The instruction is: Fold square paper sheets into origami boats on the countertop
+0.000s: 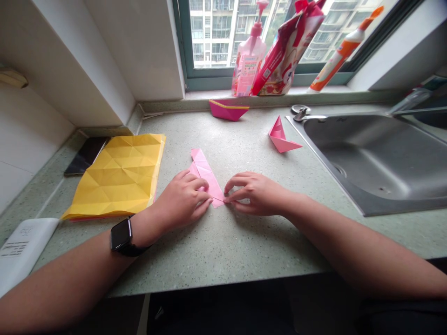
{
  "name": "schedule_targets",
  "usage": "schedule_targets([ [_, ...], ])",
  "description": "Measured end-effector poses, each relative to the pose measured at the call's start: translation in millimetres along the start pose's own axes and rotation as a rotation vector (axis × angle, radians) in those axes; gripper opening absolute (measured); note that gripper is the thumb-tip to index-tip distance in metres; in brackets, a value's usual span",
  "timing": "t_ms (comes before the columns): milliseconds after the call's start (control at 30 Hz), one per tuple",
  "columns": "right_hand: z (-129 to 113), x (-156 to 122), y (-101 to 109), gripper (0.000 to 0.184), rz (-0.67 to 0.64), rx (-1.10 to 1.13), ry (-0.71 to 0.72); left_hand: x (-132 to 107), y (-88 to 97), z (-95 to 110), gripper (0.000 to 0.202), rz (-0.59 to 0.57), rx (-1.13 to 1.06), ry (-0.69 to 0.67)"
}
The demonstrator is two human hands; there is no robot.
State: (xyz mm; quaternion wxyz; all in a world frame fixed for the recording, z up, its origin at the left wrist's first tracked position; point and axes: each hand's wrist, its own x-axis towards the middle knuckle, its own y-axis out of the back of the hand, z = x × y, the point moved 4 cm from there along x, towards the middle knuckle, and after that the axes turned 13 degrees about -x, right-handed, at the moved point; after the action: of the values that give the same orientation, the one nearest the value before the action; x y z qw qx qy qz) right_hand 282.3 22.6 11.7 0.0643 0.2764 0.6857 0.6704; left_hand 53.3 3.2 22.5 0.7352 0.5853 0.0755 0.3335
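Observation:
A long strip of folded pink origami paper [206, 173] lies on the speckled green countertop [223, 251], its lower tip between my hands. My left hand [181, 202] holds the paper's lower part, with the fingers curled over it. My right hand [254, 193] comes in from the other side, and its thumb and fingertips pinch the tip. To the left lies a creased yellow paper sheet [118, 177]. Farther back stand a small pink paper boat [282, 138] and a darker pink paper boat [228, 110].
A steel sink [370, 158] with a tap fills the right of the counter. A dark phone [85, 156] lies under the yellow sheet's edge. A pink pump bottle [248, 60], a printed bag [286, 51] and an orange-white tube [342, 51] stand at the window.

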Motion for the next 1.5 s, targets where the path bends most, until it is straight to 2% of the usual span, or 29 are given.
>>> schedule_targets([
  [167, -2, 1, 0, 0.019, 0.009, 0.011, 0.001, -1, -0.2, -1, 0.029, 0.070, 0.061, 0.012],
  [267, -3, 1, 1, 0.018, 0.030, 0.005, 0.016, -1, -0.8, -8, 0.025, 0.110, 0.069, 0.051],
  [367, 3, -2, 2, 0.014, 0.038, -0.044, 0.011, 0, -3.3, -15, 0.021, 0.094, 0.047, 0.101],
  [533, 26, -8, 8, 0.017, 0.102, -0.298, -0.207, 1, -11.5, -16, 0.021, 0.005, -0.008, 0.118],
  [667, 22, -8, 5, 0.021, 0.156, -0.311, -0.216, 0, -18.4, -8, 0.034, 0.021, -0.111, 0.081],
  [833, 7, -4, -9, 0.027, 0.042, -0.234, -0.140, 1, -16.0, 1, 0.038, 0.088, -0.230, -0.039],
  [967, 19, -6, -8, 0.017, 0.020, -0.227, -0.191, 2, -6.8, -11, 0.038, 0.170, -0.146, 0.076],
  [1100, 37, -10, -7, 0.010, 0.004, -0.257, -0.285, 1, -9.2, -23, 0.052, 0.103, -0.141, 0.166],
  [1200, 45, -13, -12, 0.014, -0.010, -0.264, -0.314, 1, -12.3, -22, 0.056, 0.046, -0.200, 0.118],
  [1267, 48, -14, -16, 0.021, -0.011, -0.254, -0.316, 2, -13.1, -18, 0.046, 0.023, -0.230, 0.072],
  [1367, 46, -13, -18, 0.024, 0.037, -0.213, -0.284, 3, -13.2, -16, 0.019, 0.017, -0.246, 0.069],
  [1500, 27, -7, -11, 0.022, 0.139, -0.154, -0.181, 4, -13.1, -17, 0.016, 0.049, -0.286, 0.103],
])
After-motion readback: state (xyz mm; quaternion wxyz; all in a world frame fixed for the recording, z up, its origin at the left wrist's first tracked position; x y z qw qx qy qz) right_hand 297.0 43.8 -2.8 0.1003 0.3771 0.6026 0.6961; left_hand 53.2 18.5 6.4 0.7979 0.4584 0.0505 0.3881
